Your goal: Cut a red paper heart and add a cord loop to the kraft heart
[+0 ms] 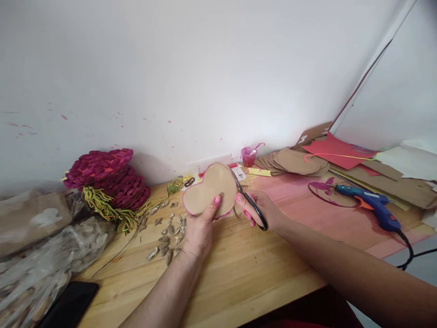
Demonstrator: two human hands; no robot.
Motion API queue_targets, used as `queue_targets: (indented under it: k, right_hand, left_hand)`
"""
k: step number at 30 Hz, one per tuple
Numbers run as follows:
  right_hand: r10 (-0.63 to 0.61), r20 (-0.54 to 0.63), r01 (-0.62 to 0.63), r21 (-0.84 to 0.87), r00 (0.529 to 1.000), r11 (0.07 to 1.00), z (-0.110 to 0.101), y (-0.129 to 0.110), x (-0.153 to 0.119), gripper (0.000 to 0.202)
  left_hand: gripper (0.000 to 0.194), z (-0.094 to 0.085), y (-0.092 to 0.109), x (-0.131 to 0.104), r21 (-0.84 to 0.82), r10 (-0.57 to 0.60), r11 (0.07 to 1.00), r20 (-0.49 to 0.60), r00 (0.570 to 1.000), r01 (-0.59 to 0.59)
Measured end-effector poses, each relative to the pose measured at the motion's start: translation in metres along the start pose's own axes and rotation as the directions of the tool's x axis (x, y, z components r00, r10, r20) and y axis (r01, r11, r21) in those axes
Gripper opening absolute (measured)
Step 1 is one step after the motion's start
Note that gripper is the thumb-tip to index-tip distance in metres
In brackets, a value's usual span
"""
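My left hand (201,228) pinches a tan cardboard heart (210,189) with a pink-marked edge, its thumb flat on the front face. The heart is held up over the wooden table. In my right hand (261,209) is a pair of scissors (256,210) with black handles, fingers wrapped round the loops. Its blades point up and away, lying along the heart's right edge. Whether they are cutting into the card I cannot tell. Loose brown shell-like pieces (169,237) lie on the table beside my left wrist.
Left stand a magenta stack (112,182) with yellow-green yarn (102,202), a plastic bag (61,255) and a black phone (70,303). At the back are a pink-stained cup (248,157) and cardboard ovals (297,161). A blue glue gun (378,207) lies right, its cord over the edge.
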State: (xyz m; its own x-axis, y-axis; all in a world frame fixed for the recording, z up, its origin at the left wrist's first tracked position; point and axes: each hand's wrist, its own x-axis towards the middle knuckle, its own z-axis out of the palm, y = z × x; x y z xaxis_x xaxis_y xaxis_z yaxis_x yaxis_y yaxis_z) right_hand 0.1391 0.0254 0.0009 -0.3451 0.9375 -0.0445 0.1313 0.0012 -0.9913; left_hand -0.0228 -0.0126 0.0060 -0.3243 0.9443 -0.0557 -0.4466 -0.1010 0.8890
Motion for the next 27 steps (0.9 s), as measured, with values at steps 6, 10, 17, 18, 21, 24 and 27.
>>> queue_targets:
  k: [6, 10, 17, 18, 21, 24, 27]
  right_hand:
    - [-0.045, -0.039, 0.043, -0.041, 0.998, 0.998, -0.001, -0.009, -0.002, 0.055]
    - [-0.077, -0.026, 0.074, -0.109, 0.997, 0.991, -0.003, -0.008, -0.003, 0.059]
    - [-0.106, -0.029, 0.1, -0.16, 0.994, 0.982, -0.007, -0.004, -0.002, 0.062]
    - [-0.103, -0.033, 0.098, -0.149, 0.994, 0.984, -0.007, -0.005, -0.003, 0.062]
    - [-0.106, -0.033, 0.101, -0.129, 0.994, 0.986, -0.007, -0.005, -0.004, 0.06]
    - [-0.137, -0.024, 0.133, -0.122, 0.99, 0.984, -0.006, -0.004, -0.003, 0.059]
    - [-0.196, -0.015, 0.195, -0.073, 0.98, 0.978, -0.005, -0.004, -0.002, 0.058]
  left_hand:
    - [0.066, -0.002, 0.0, -0.001, 0.035, 0.027, 0.999, 0.096, 0.995, -0.031]
    - [0.068, -0.003, 0.003, -0.002, 0.079, 0.059, 0.995, 0.109, 0.992, -0.067]
    - [0.07, -0.004, 0.006, 0.0, 0.111, 0.064, 0.991, 0.095, 0.993, -0.074]
    - [0.07, -0.004, 0.006, 0.001, 0.115, 0.064, 0.991, 0.092, 0.994, -0.075]
    - [0.07, -0.006, 0.004, 0.002, 0.12, 0.069, 0.99, 0.099, 0.993, -0.081]
    - [0.068, -0.006, 0.006, 0.001, 0.15, 0.122, 0.979, 0.099, 0.987, -0.136]
    - [0.069, -0.007, 0.011, -0.001, 0.313, 0.276, 0.906, 0.073, 0.958, -0.285]
